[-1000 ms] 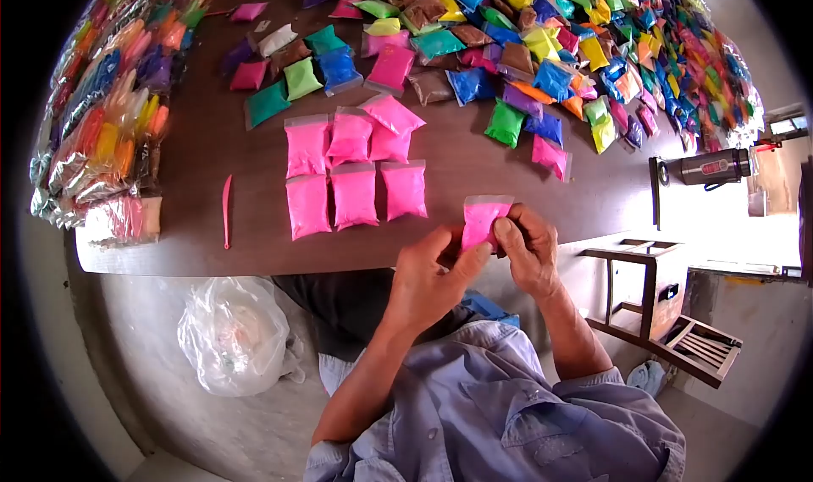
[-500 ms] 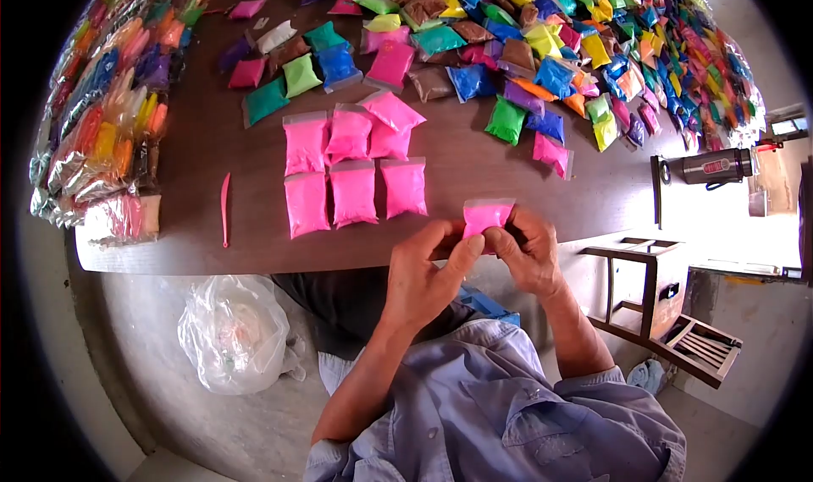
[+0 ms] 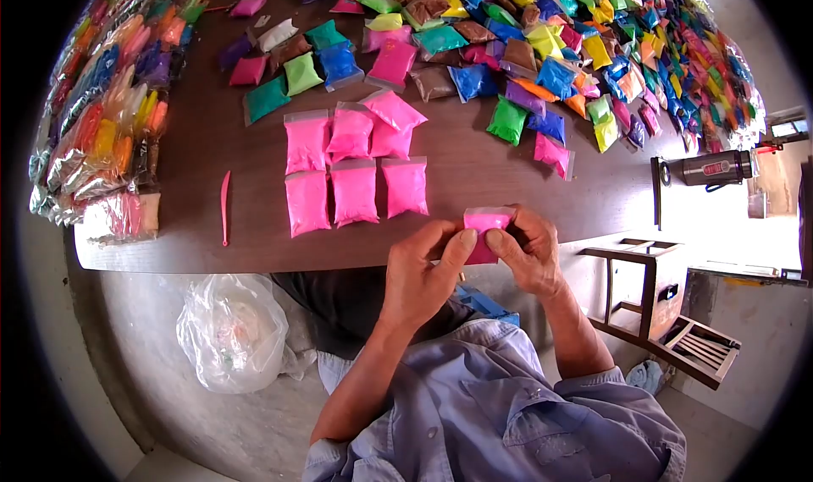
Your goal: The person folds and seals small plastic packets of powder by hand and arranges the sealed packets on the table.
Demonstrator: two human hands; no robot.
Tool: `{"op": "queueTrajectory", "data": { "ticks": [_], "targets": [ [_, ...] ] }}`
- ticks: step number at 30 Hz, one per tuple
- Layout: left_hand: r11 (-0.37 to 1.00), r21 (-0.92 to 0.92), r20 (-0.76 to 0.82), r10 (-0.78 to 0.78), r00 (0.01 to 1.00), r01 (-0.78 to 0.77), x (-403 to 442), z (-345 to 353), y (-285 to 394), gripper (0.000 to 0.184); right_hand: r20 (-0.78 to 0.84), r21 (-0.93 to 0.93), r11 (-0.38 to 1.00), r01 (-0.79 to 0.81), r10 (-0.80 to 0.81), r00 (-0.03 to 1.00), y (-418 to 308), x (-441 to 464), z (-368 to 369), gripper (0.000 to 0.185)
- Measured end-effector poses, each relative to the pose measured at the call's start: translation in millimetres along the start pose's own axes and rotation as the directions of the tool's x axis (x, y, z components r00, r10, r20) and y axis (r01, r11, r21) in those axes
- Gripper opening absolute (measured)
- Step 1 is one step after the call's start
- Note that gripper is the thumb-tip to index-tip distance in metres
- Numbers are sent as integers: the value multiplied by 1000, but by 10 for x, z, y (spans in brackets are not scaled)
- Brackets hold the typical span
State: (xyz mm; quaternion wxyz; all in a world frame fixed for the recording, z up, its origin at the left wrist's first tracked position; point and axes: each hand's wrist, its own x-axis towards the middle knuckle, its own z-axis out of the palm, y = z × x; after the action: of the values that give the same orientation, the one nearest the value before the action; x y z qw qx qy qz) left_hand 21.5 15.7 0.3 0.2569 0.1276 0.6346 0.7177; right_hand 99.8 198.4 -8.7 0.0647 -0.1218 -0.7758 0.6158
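Observation:
Between my two hands, at the table's front edge, is a small pink zip bag (image 3: 485,220) with its clear top strip facing away from me. My left hand (image 3: 428,266) pinches its left side, thumb on the front. The right side is gripped by my right hand (image 3: 527,249), its thumb also pressed on the front. The fingers behind the bag are partly hidden. To the left, several filled pink bags (image 3: 354,192) lie in two rows on the table, one overlapping its neighbour at the upper right.
A pink plastic knife (image 3: 225,209) lies left of the rows. Bags of many colours (image 3: 542,46) are heaped at the back and right. Stacked clear packs (image 3: 110,143) line the left side. A plastic sack (image 3: 233,334) sits on the floor; a wooden stool (image 3: 652,287) and flask (image 3: 718,168) are at right.
My thumbs have moved slightly apart and up on the pink bag, and more of its lower part now shows between them. The laid-out bags have stayed in place.

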Motion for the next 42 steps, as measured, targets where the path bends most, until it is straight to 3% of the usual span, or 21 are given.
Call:
{"op": "queueTrajectory", "data": {
  "ticks": [3,5,8,12,14,24,26,30,36,42],
  "targets": [
    [997,73,-14,3,1000,-2,13,-17,-15,22,24,-21,1000,10,-10,1000,-62,10,24,27],
    [993,94,-22,72,997,-69,19,-21,-66,23,20,141,990,-27,24,1000,-128,18,72,27],
    [989,128,3,76,997,-76,13,-36,-56,24,14,107,993,-53,51,999,-88,1,48,26],
    [1000,8,14,22,1000,-23,-1,2,-45,24,5,148,988,-37,37,999,-49,2,34,24],
    [1000,22,-14,14,1000,-13,4,0,-53,25,35,64,996,-56,54,998,-83,6,17,21],
    [994,96,14,54,998,-56,8,-37,-43,23,20,39,997,-73,72,997,-128,25,34,16],
    [999,-24,32,-30,999,31,6,-23,-17,23,-11,27,999,-19,20,1000,-74,29,36,16],
    [997,-18,16,-81,997,82,10,-21,-5,22,49,2,1000,-28,28,998,-173,45,15,16],
    [995,98,-12,26,1000,-24,24,-23,-33,21,110,-59,998,14,-7,994,-183,59,-3,18],
    [992,114,-97,56,994,-45,-51,8,-45,18,-57,92,991,-99,105,993,-122,27,63,15]
  ]
}}
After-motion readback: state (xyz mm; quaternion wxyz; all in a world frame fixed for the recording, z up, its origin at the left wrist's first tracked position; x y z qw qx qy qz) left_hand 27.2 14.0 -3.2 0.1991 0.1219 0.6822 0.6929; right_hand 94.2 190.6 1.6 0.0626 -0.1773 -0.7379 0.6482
